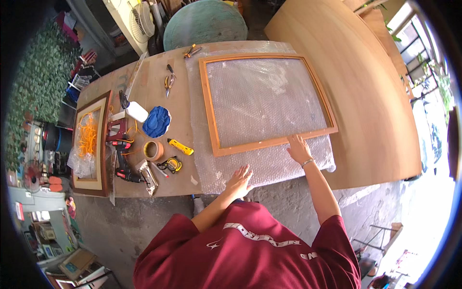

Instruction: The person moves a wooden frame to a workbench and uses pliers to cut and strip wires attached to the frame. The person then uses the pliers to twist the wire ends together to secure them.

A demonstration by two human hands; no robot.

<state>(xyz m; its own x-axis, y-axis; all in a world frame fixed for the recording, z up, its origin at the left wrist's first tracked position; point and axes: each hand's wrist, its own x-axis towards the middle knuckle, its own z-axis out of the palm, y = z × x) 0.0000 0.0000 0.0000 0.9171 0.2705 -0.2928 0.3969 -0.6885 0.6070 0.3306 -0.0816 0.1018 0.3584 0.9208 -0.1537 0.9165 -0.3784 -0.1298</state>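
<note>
An orange-brown wooden picture frame point(210, 108) lies flat on a sheet of bubble wrap point(211, 171), which also shows through the frame's opening. My right hand point(299, 148) rests at the frame's near rail, toward its right corner, with the fingers stretched out. Lower and to the left, my left hand point(238, 182) lies on the near edge of the bubble wrap, fingers extended and apart from the frame. Neither hand holds anything.
Left of the wrap lie a yellow cutter point(180, 146), tape measure point(172, 165), tape roll point(153, 150), blue cloth point(156, 121), white spray bottle point(136, 111), cordless drill point(126, 168) and pliers point(168, 83). A dark frame point(103, 178) sits far left; a plywood sheet point(365, 111) stands right.
</note>
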